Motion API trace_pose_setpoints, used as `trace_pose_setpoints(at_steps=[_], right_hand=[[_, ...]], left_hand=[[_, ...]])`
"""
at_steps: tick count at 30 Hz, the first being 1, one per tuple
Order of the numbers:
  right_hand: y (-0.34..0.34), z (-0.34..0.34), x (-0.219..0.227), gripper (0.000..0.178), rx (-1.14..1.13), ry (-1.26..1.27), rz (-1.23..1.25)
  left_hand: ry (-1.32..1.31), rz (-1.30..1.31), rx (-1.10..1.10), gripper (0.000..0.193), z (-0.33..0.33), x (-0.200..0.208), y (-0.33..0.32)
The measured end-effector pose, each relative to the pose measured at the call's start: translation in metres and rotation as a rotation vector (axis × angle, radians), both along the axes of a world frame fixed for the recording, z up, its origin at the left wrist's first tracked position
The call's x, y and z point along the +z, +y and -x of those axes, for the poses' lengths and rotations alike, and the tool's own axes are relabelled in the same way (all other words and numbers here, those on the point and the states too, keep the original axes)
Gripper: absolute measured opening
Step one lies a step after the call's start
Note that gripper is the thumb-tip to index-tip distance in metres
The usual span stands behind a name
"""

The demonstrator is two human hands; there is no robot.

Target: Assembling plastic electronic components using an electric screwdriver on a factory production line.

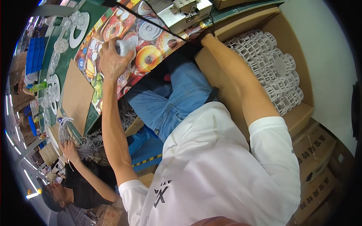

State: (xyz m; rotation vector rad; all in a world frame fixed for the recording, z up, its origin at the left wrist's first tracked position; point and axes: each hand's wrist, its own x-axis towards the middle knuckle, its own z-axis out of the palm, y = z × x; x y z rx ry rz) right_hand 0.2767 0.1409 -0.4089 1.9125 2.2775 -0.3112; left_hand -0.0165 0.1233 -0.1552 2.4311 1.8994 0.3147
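On the table mat (149,58), printed with food pictures, my left hand (113,60) curls its fingers round a pale greyish-white, rounded thing (124,47). Its exact kind is hard to make out. Small whitish specks lie on the back of that hand. My right arm reaches up to the table's edge, where my right hand (205,38) is mostly lost in shadow beside a metal box-shaped device (184,15). The fingers of this hand do not show. A dark cable (151,20) runs across above the mat.
To the right, an open cardboard box (303,60) holds several white lattice-like plastic parts (264,64). Closed cartons (316,150) stand below it. At left, a co-worker (81,184) handles a bundle of clear strands (65,130). Flat cardboard (77,98) lies beside the mat; blue bins (34,55) stand farther off.
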Motion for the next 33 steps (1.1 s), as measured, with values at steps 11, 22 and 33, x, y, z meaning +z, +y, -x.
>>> trace_pose_setpoints(at_steps=[11,22,33], right_hand=[[-0.001,0.008,0.047,0.054,-0.005,-0.116,0.188],[-0.055,0.023,0.160,0.055,0.090,-0.233,0.283],[-0.202,0.060,0.160,0.036,0.306,-0.111,0.107]], left_hand=[[0.064,-0.036,-0.046,0.066,0.003,-0.005,0.011],[0.050,-0.006,-0.048,0.065,0.001,-0.003,0.007],[0.049,-0.020,-0.027,0.059,-0.003,0.000,0.005]])
